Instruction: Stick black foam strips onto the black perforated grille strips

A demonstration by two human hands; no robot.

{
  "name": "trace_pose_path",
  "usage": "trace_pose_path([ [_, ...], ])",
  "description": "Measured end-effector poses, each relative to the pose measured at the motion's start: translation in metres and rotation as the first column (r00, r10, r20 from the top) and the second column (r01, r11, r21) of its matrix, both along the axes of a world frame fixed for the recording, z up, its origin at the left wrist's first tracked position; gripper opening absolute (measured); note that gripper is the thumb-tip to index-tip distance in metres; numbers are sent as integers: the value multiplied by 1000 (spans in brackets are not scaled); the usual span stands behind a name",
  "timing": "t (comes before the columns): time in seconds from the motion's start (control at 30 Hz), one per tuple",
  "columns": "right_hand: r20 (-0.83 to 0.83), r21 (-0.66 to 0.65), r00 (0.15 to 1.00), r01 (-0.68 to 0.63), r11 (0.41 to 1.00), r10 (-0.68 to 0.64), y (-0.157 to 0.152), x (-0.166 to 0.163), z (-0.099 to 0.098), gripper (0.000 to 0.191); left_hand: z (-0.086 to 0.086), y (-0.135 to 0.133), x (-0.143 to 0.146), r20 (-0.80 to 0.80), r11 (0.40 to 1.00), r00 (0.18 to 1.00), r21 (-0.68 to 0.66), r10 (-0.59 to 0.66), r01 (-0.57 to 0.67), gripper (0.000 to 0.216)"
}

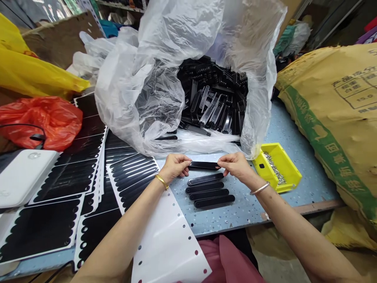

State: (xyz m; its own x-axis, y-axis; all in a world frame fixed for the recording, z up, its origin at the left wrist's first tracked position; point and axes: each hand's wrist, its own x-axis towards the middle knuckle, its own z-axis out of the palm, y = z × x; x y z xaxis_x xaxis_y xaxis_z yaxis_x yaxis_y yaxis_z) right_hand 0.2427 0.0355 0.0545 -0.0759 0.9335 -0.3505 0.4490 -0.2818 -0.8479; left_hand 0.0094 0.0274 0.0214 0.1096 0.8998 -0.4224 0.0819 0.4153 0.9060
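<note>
My left hand (176, 166) and my right hand (235, 165) pinch the two ends of a long black plastic bar (204, 165), held level just above the blue table (297, 149). Both hands are closed on it. Below the bar lie several finished black bars (209, 190) in a neat row. Left of my left hand lies a white sheet of long black sticker strips (134, 173). Behind my hands a big clear plastic bag (138, 90) gapes open, full of black plastic parts (216, 98).
A small yellow bin (290, 165) with little metal pieces stands right of my right hand. More sticker sheets (59, 184) cover the left side, with a white device (22, 175), a red bag (47, 118) and a yellow bag (26, 70). A large yellow sack (338, 106) fills the right. An empty backing sheet (167, 243) hangs over the front edge.
</note>
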Motion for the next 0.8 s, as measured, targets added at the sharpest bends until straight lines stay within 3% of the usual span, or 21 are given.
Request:
trace_pose_path([
  [0.13, 10, 16, 1000, -8, 1000, 8, 0, 0, 4, 15, -2, 0, 0, 9, 1000, 1000, 4, 3, -3, 13],
  [0.33, 127, 152, 991, -56, 987, 37, 5, 4, 5, 14, -4, 0, -1, 20, 1000, 1000, 15, -6, 5, 16],
  [0.63, 92, 105, 995, 18, 994, -28, 9, 2, -13, 13, -1, -1, -1, 10, 1000, 1000, 18, -22, 22, 8],
  [0.8, 123, 149, 992, -1, 989, -18, 9, 4, -21, 11, -1, 0, -2, 12, 1000, 1000, 11, -27, 27, 10],
])
